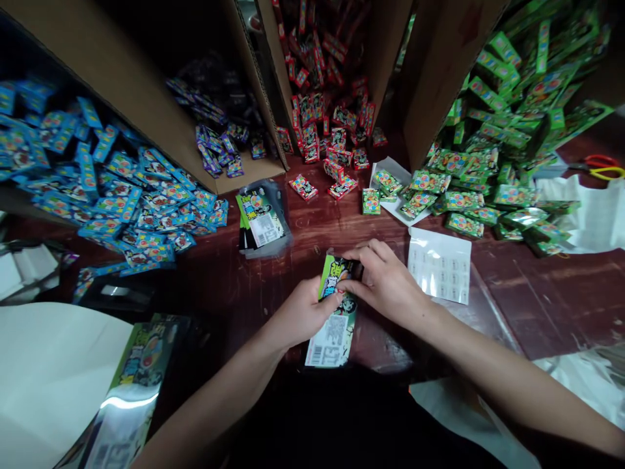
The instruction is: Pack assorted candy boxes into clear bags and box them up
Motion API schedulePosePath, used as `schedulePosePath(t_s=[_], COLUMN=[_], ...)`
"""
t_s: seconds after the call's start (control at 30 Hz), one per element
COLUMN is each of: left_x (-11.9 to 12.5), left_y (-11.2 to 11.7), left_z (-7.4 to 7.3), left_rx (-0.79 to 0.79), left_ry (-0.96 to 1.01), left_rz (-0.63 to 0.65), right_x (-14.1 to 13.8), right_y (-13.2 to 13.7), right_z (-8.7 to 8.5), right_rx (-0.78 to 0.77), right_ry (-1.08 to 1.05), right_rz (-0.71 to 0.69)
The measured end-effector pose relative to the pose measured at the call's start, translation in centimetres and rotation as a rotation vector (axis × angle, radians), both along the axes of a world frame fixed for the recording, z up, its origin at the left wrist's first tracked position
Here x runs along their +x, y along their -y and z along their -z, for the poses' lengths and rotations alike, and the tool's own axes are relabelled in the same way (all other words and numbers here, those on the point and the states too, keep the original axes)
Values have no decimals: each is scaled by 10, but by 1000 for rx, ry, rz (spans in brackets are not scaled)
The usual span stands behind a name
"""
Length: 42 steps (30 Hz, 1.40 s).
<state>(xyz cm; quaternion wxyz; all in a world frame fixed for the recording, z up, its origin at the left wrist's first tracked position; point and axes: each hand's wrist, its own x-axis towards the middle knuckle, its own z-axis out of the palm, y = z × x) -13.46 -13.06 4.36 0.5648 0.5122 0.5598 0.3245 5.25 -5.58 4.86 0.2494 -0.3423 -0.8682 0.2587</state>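
Note:
A green and black printed pouch [332,332] with a white label is held over the table, between both hands. My left hand [303,311] grips its left side, thumb laid across the front. My right hand [378,277] pinches the upper right part, fingers curled at its edge. Whatever sits inside the pouch cannot be made out. Behind my left hand lies a stack of similar pouches [263,218]. To the right of my right hand is a sheet of clear round stickers [439,266].
Cardboard boxes [430,78] on their sides spill small packets: blue ones [146,208], purple ones [219,151], red ones [336,159] and green ones [463,195]. More printed pouches [141,358] lie at lower left beside a white round surface [53,378]. Scissors [603,166] rest at far right.

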Motion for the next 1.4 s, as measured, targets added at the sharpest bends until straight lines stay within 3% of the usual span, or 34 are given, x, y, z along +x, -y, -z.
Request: schedulePosePath(t_s=[0.27, 0.43, 0.6, 0.93, 1.13, 1.33, 1.4], left_x=[1, 6, 12, 3, 4, -6, -10], left_y=[15, 18, 18, 19, 20, 24, 25], left_z=[10, 16, 15, 18, 21, 19, 15], left_rx=[-38, 2, -21, -3, -19, 58, 64], left_ry=[26, 16, 25, 48, 43, -204, -299], left_rz=[0, -30, -140, -220, -232, -90, -25], right_x=[3, 3, 3, 5, 2, 6, 7], right_y=[2, 4, 2, -12, -13, -21, -22], right_z=[-1, 3, 8, 13, 12, 3, -1], right_rx=[-116, -74, -33, 83, -23, -305, -331], right_ry=[10, 29, 14, -17, -31, -30, 9], right_rz=[-126, -106, -99, -48, -44, -166, -215])
